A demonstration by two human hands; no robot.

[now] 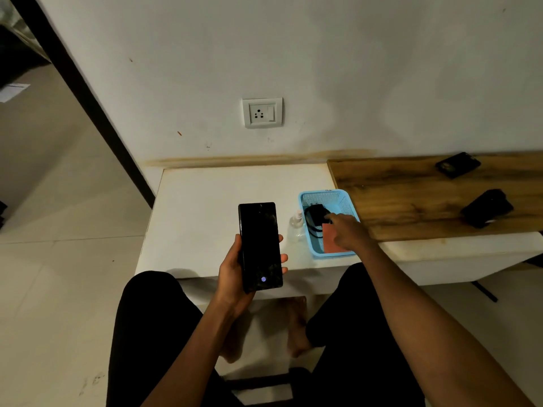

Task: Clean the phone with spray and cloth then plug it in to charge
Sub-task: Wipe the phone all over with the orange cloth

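The left hand (235, 270) grips the phone (260, 246) upright above the white table (205, 207). The right hand (348, 233) reaches into the blue basket (305, 227), fingers on the charger (316, 217); its grasp is unclear. The spray bottle (296, 223) stands beside the basket.

From where I watch, no word, brand or number can be read. The only sign is a small glowing fingerprint symbol low on the dark screen of the phone (260, 246); a mark on the far rim of the basket (305, 230) is too small to make out.
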